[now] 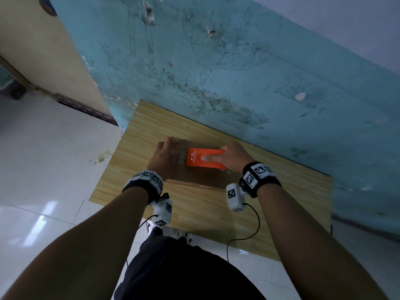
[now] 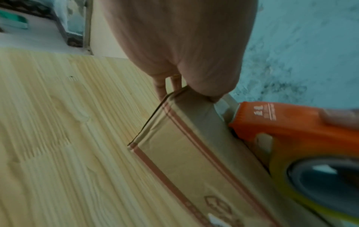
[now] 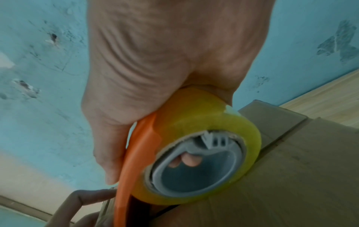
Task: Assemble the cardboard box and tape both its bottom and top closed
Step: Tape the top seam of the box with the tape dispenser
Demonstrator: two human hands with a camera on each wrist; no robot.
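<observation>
A brown cardboard box [image 1: 201,178] with red stripes lies on the wooden table [image 1: 216,215], flaps folded shut on top. My right hand [image 1: 233,155] grips an orange tape dispenser [image 1: 203,159] that sits on the box top over the seam. In the right wrist view my fingers reach through the grey core of its yellowish tape roll [image 3: 204,122]. My left hand [image 1: 164,156] holds the box's left end, its fingers [image 2: 161,86] curled over the far edge. In the left wrist view the dispenser's [image 2: 291,130] nose is just behind that hand on the box [image 2: 184,145].
A scuffed blue wall [image 1: 238,72] runs right along the table's far edge. White floor tiles [image 1: 43,169] and a door frame lie to the left. Black cables [image 1: 256,224] hang from my wrist cameras over the table's near part.
</observation>
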